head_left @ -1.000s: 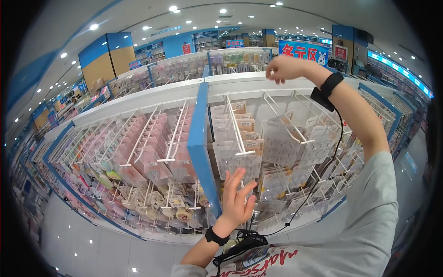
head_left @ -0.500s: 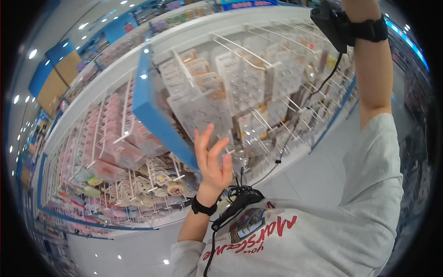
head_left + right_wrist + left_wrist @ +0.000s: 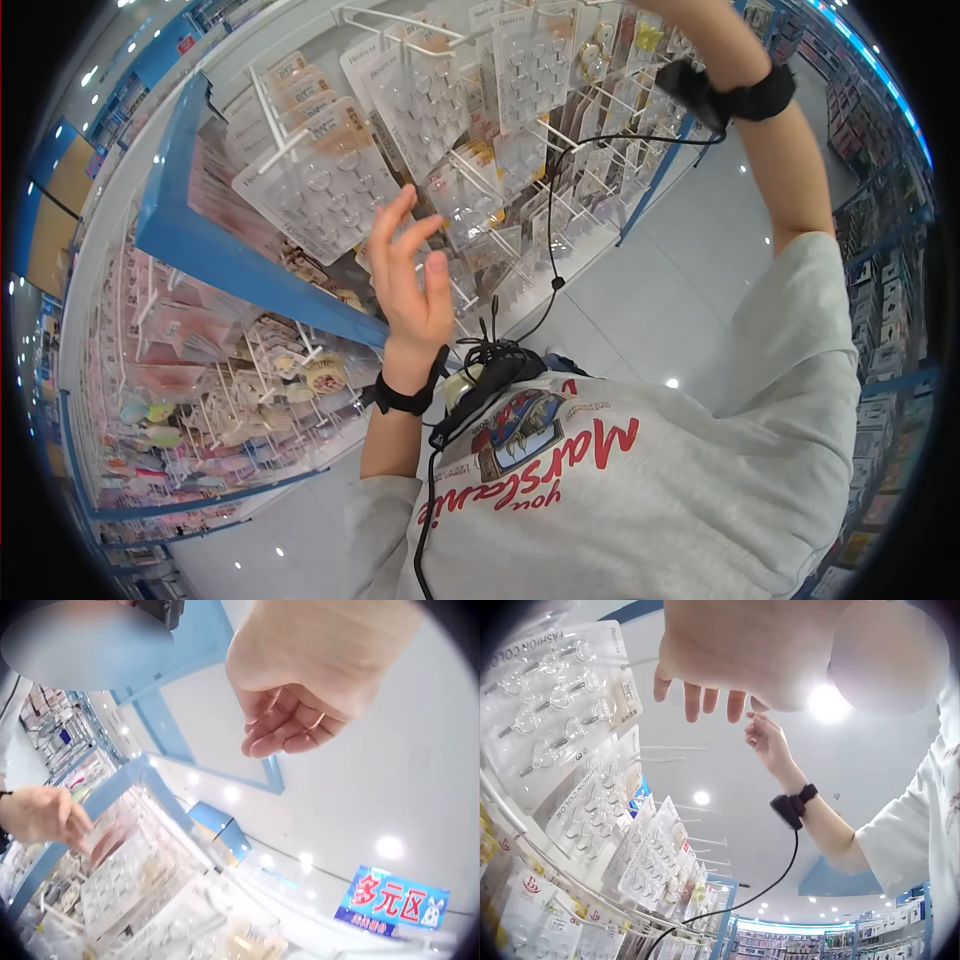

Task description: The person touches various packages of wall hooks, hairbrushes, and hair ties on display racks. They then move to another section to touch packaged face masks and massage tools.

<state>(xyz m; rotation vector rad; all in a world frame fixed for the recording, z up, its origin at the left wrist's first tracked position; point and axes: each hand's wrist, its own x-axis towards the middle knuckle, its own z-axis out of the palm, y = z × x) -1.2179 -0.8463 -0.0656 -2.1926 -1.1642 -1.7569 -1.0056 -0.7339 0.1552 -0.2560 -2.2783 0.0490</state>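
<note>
My left hand [image 3: 405,285] is raised beside a hanging card of clear hooks [image 3: 320,190], fingers apart and slightly bent, holding nothing. Whether a fingertip touches the card, I cannot tell. In the left wrist view the fingers of that hand [image 3: 742,660] hang to the right of a clear-hook card [image 3: 551,705]. My right hand is cut off by the top edge of the head view; the right wrist view shows the hand [image 3: 300,697] in the air, fingers loosely curled around nothing.
A blue divider panel [image 3: 250,260] stands left of the cards, with pink packs [image 3: 180,330] beyond it. White rack prongs [image 3: 400,30] stick out above. A black cable [image 3: 553,230] runs from the right wrist device. Tiled floor [image 3: 640,290] lies to the right.
The head view has tilted down and turned, so the rack sits further left and higher. My right hand has passed out of its top edge. The left hand stays beside the front card.
</note>
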